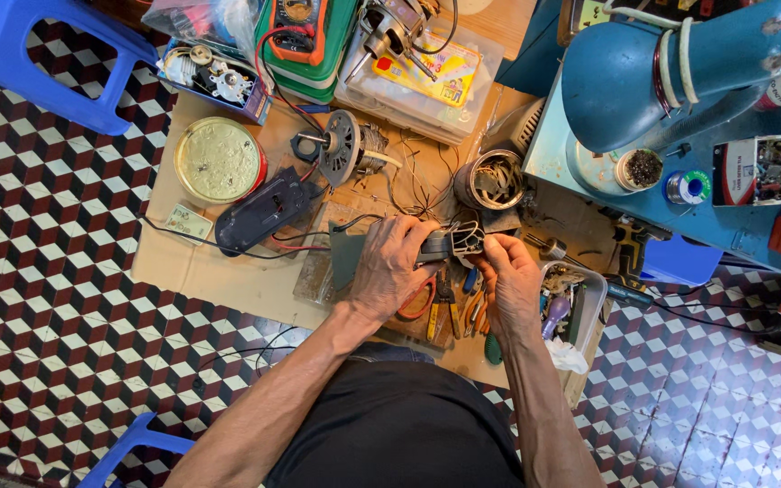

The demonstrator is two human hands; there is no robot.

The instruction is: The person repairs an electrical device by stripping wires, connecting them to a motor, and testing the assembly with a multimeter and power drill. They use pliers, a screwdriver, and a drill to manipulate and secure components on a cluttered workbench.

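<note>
Near the cardboard sheet's (228,280) left edge sits a round yellow tin (219,160), with a dark flat casing (262,212) just beside it. At the sheet's middle, the left hand (390,267) is closed around a grey plastic part (454,242), gripping it from above. The right hand (510,282) pinches the same part's right end, fingers curled. A wound motor stator (490,180) lies just beyond, toward the far edge.

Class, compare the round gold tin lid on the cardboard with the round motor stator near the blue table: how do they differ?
The gold tin lid is wide, flat and closed across its face; the motor stator is smaller and open, with wire windings showing inside. The lid is gold with a red rim, the stator dull grey. Both are round and untouched by either hand.
</note>
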